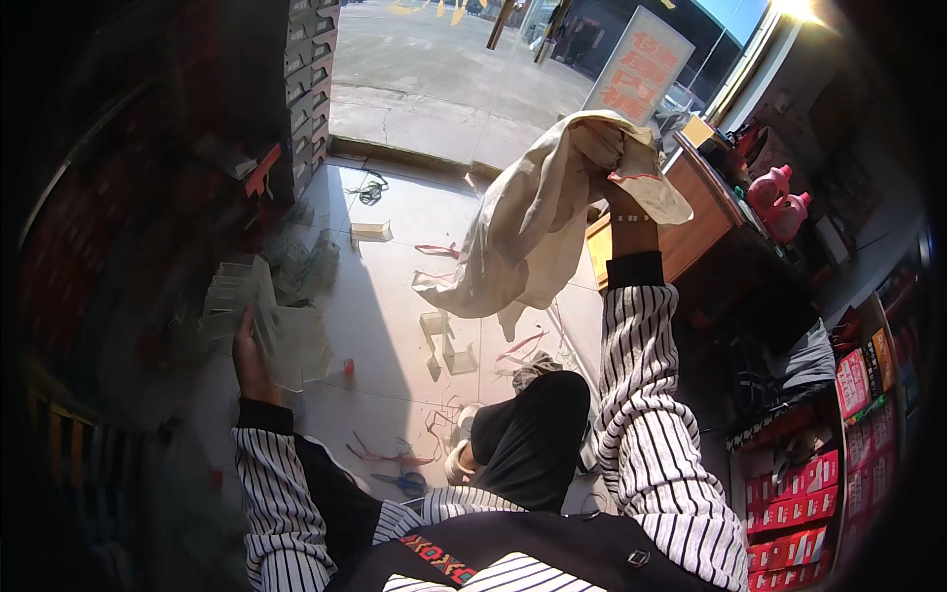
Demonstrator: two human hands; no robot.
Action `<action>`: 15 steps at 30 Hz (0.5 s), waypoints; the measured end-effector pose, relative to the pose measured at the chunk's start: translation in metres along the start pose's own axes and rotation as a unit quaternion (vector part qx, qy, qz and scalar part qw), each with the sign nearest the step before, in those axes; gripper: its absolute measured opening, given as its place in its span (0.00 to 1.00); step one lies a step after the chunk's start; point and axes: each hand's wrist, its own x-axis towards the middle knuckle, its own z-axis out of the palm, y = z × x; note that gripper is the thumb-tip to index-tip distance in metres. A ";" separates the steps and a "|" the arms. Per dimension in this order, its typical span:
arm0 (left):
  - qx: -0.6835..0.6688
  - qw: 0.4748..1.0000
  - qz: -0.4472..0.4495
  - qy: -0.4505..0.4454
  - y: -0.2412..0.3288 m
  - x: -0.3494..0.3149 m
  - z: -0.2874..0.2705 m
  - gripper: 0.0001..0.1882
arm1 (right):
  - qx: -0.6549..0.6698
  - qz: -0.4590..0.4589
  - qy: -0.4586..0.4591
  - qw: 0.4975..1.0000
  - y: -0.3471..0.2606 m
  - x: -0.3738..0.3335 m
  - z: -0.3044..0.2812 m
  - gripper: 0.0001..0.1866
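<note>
My right hand (629,222) is raised at the upper right, gripping a cream-white woven sack (528,222) near its top; the fingers are partly hidden in the cloth. The sack hangs crumpled to the left of that hand, its lower end above the floor. At the left, my left hand (254,363) is closed on a bundle of clear plastic holders (258,301) with stepped slots. Its thumb shows on the near side, and the other fingers are hidden behind the plastic. More clear plastic pieces (301,261) lie in the shade just beyond it.
On the tiled floor (380,340) lie a clear plastic bracket (449,345), a pale block (371,232), pink string scraps (520,345) and a dark cord (369,188). A wooden counter (691,212) with pink bottles (774,202) stands right. Shelves of red boxes (794,493) are at lower right.
</note>
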 end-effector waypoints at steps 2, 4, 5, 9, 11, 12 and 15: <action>0.005 1.000 -0.005 0.025 0.001 0.001 0.003 0.18 | -0.013 -0.018 -0.025 0.999 -0.008 -0.001 0.007 0.19; 0.008 1.000 -0.010 0.019 0.001 -0.001 0.005 0.18 | -0.001 -0.057 -0.007 0.998 -0.007 0.027 0.007 0.19; 0.008 1.000 -0.011 0.005 0.001 -0.001 0.006 0.18 | 0.018 -0.073 0.013 0.997 -0.009 0.059 0.005 0.19; -0.012 0.998 0.053 -0.039 -0.007 -0.001 0.007 0.19 | 0.056 -0.062 0.031 0.996 0.015 0.082 -0.002 0.18; 0.003 0.999 -0.031 -0.017 -0.006 -0.003 -0.002 0.19 | 0.042 -0.042 0.042 0.997 0.022 0.062 -0.005 0.17; 0.009 1.000 -0.026 -0.014 -0.006 0.005 -0.002 0.20 | 0.036 -0.028 0.037 0.998 0.023 0.041 -0.005 0.17; 0.043 0.999 -0.015 0.017 -0.010 0.019 -0.007 0.20 | -0.002 0.023 -0.015 1.000 0.027 -0.033 -0.001 0.17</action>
